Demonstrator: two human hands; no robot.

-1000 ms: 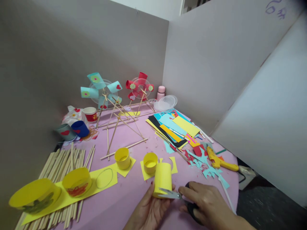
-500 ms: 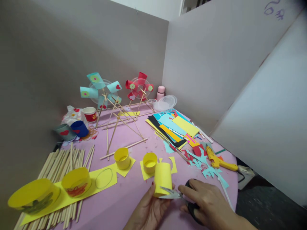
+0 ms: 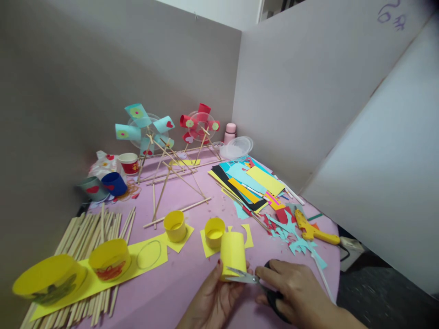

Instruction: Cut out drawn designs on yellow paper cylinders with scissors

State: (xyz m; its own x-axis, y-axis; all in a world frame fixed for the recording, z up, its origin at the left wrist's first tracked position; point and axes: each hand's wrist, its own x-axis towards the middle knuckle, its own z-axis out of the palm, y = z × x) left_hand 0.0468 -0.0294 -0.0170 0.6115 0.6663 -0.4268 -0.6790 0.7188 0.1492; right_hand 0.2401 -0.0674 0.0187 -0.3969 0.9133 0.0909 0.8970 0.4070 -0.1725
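Note:
Near the front of the table, my left hand (image 3: 216, 297) is closed around the lower end of a yellow paper cylinder (image 3: 232, 251), which stands roughly upright. My right hand (image 3: 295, 288) grips the black handles of a pair of scissors (image 3: 254, 278). The slightly parted blades lie at the cylinder's bottom edge; whether they bite into paper I cannot tell. Just behind it, a short yellow paper cup (image 3: 214, 232) rests on a yellow square, and another yellow cup (image 3: 174, 226) sits to its left on a similar piece.
Wooden sticks (image 3: 78, 228) lie at left beneath a yellow strip (image 3: 144, 265) bearing two larger yellow rings. Stick frames with blue (image 3: 137, 116) and red pinwheels (image 3: 202, 123) stand at the back. Paper sheets (image 3: 250, 178), scraps (image 3: 291, 233) and a yellow glue gun (image 3: 312, 230) lie at right.
The scissor blades have shifted slightly left and are a little more closed on the cylinder's lower edge. Otherwise both hands are nearly where they were.

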